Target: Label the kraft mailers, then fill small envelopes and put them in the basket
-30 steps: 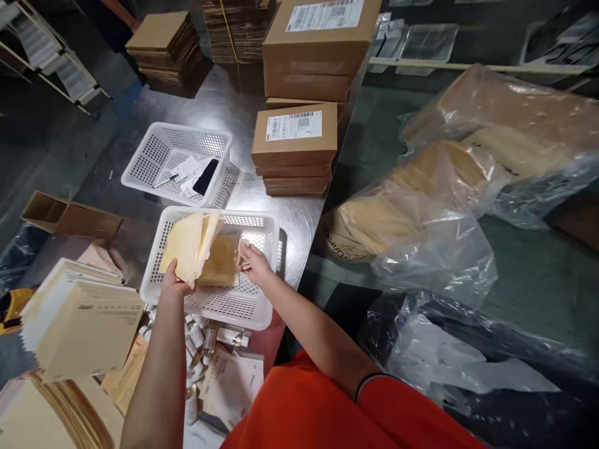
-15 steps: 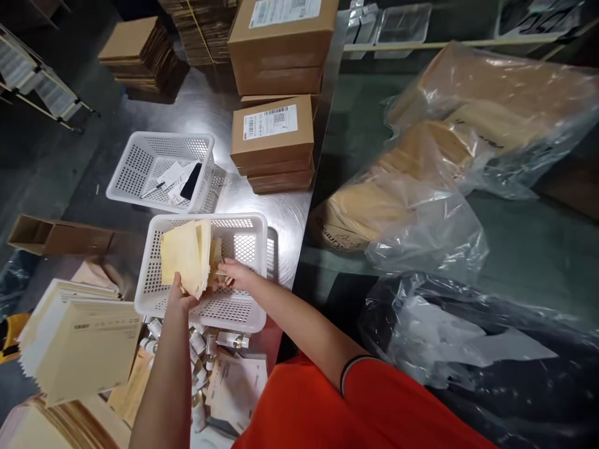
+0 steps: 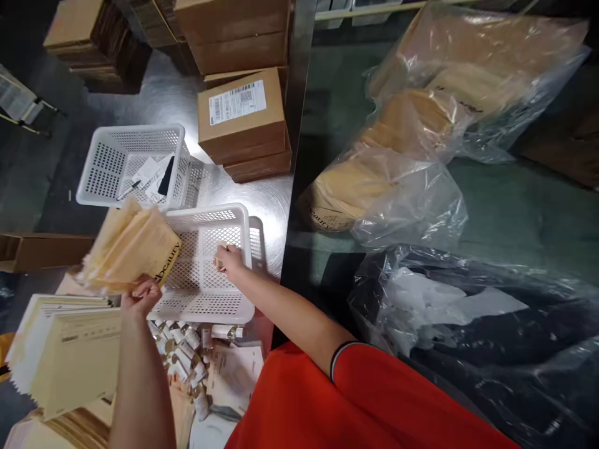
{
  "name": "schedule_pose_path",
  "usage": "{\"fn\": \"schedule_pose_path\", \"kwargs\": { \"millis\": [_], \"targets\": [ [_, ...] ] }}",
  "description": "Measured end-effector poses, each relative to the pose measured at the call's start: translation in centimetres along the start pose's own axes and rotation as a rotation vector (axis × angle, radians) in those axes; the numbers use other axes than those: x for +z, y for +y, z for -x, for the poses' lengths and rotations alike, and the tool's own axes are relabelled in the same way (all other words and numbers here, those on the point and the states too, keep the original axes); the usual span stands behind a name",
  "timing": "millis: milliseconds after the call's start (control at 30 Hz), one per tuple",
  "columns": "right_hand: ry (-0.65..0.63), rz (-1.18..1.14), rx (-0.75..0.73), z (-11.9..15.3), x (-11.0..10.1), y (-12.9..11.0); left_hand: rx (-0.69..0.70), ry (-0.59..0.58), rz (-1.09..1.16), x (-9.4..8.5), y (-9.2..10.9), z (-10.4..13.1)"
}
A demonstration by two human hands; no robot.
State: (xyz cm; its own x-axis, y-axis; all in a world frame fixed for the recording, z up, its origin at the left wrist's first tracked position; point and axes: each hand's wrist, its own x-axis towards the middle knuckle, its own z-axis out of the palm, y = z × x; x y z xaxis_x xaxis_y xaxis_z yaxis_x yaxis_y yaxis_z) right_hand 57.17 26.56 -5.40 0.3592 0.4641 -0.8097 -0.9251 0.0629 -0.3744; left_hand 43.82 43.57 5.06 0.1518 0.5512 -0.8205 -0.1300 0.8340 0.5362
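Note:
My left hand (image 3: 141, 294) is closed on the lower edge of a bundle of yellowish paper envelopes (image 3: 135, 243) with "beaury" printed on one. The bundle is raised over the left side of a white perforated basket (image 3: 248, 237). Over the right part of that basket, my right hand (image 3: 229, 259) is closed round a small tan piece (image 3: 219, 257), too small to name. Small bottles with white labels (image 3: 187, 355) lie below the basket, beside printed sheets (image 3: 236, 374). A stack of cream envelopes (image 3: 82, 355) is at the lower left.
Another white basket (image 3: 133, 134) holds papers, a pen and a black object. Labelled brown boxes (image 3: 243, 125) stand at the table's edge, flattened cardboard (image 3: 93, 50) at the upper left. An open carton (image 3: 51, 249) lies left. Plastic-wrapped packs (image 3: 412, 137) and a dark bag (image 3: 468, 324) are right.
My left hand has moved left and lifted the envelope bundle away from the middle of the basket. My right hand has parted from the bundle. The whole view has shifted.

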Motion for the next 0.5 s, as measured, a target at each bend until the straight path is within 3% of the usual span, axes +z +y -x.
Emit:
{"fn": "schedule_pose_path", "kwargs": {
  "millis": [67, 167, 300, 500],
  "targets": [
    [0.069, 0.028, -0.005, 0.0, 0.1, -0.1, 0.004, 0.025, 0.086, -0.1, 1.1, 0.4],
    [0.099, 0.091, -0.008, 0.2, 0.3, -0.3, -0.038, 0.065, 0.152, -0.6, 1.1, 0.9],
    [0.065, 0.226, -0.027, 0.5, 0.4, -0.2, -0.043, 0.070, 0.139, -1.3, -0.7, 0.9],
    [0.007, 0.551, -0.179, 0.3, 1.1, -0.2, 0.206, 0.181, -0.143, -1.8, -4.5, -0.1]
  ]
}}
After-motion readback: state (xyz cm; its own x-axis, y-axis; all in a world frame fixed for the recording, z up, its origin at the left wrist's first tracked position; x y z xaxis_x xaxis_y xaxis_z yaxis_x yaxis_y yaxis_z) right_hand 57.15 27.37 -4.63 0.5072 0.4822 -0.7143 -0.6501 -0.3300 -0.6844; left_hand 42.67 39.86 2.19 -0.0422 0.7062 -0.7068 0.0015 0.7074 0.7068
